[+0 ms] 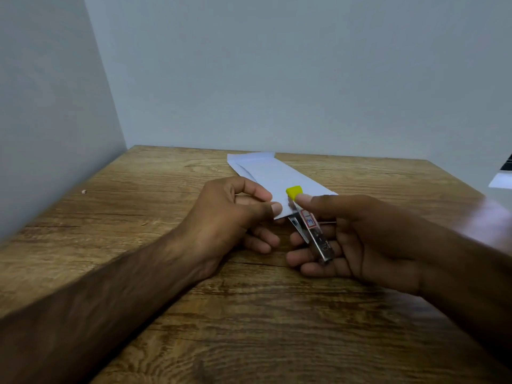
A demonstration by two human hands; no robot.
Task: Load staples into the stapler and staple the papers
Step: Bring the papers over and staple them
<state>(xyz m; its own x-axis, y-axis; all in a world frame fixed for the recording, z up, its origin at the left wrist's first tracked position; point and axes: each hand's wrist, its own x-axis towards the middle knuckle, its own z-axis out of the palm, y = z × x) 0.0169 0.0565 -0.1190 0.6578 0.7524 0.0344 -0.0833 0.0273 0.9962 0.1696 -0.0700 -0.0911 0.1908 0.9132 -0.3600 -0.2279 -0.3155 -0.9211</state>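
A folded stack of white papers (273, 173) lies on the wooden table (138, 189), running from the back wall toward me. My left hand (232, 214) pinches its near corner between thumb and forefinger. In my right hand (357, 236) is a small silver stapler (313, 231) with a yellow tip and a red-and-white label. The thumb presses on its top near the yellow end. The stapler's jaws sit over the near edge of the papers, right beside my left fingertips. No loose staples are visible.
Pale walls close the table at the back and the left. A white object (501, 177), blurred, sits at the far right edge. A tiny scrap (84, 191) lies on the left part of the table.
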